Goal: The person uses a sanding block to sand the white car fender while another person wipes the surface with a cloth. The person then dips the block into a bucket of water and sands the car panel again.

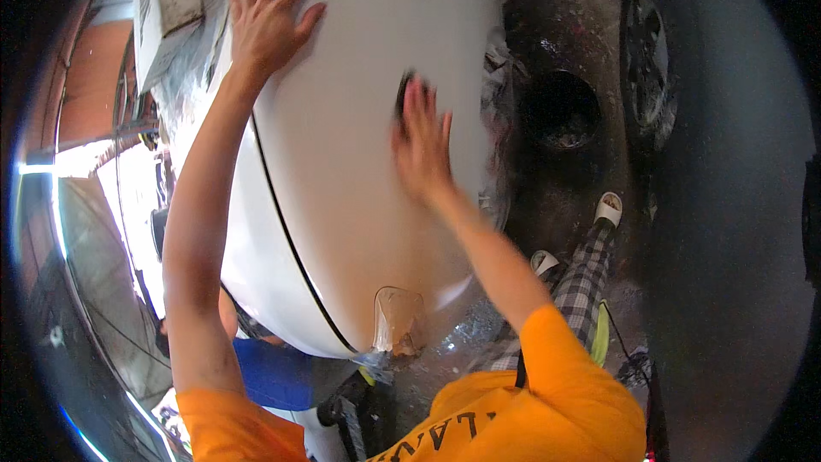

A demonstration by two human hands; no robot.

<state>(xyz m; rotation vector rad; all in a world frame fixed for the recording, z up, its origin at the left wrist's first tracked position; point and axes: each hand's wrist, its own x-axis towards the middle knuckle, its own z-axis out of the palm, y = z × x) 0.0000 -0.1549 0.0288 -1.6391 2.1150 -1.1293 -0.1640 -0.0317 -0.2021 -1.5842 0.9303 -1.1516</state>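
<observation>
Here, the left hand [267, 38] reaches far left, fingers splayed on the white car panel [342, 171]; nearer, rightward, the extended right hand [423, 145] partly covers a dark pad [404, 92], whether clamped I cannot tell.

Left hand [269, 30]: spread flat on white panel [342, 171] | Right hand [422, 144]: blurred, over black pad [402, 96] on same panel | Seam [285, 222]: dark, curving down panel's left side | Right side: black bucket [552, 101] on floor [577, 8], dark car's [735, 248] wheel [647, 56] beyond | Lower left: person in blue [274, 372] | Lower right: white sandal [610, 206]
</observation>
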